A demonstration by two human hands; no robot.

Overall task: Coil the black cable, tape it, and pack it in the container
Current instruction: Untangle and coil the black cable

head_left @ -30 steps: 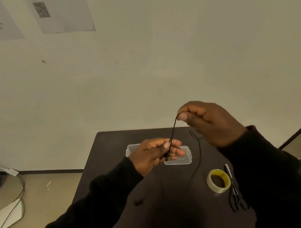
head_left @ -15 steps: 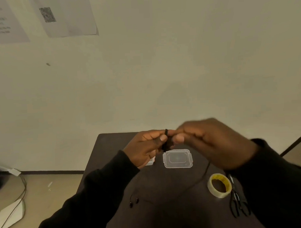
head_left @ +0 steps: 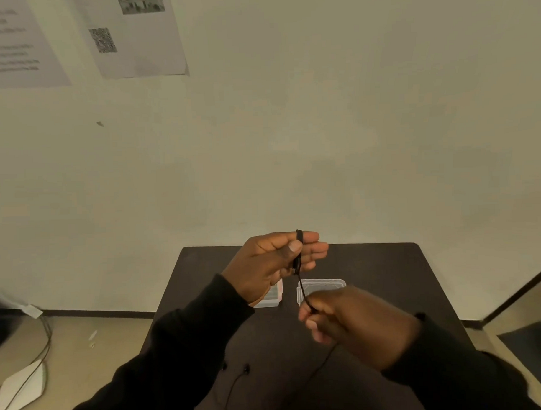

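Note:
The black cable [head_left: 299, 259] is wound in a few turns around the fingers of my left hand [head_left: 273, 264], which is raised over the far part of the dark table [head_left: 382, 271]. My thumb presses the turns in place. From there the cable runs down to my right hand [head_left: 353, 321], which pinches it lower and nearer to me. The loose end trails down to the table, ending in small earbuds [head_left: 245, 369]. A clear plastic container [head_left: 271, 296] lies partly hidden behind my left hand, with its clear lid [head_left: 322, 285] beside it on the right.
Printed sheets [head_left: 134, 34] hang on the wall at upper left. On the floor at left lie a white object [head_left: 22, 388] and cables. The tape roll and scissors seen earlier are hidden behind my right arm.
My right hand came down from above my left hand to below it, carrying the cable around the left fingers. The head tilted upward, so the table sits lower in view.

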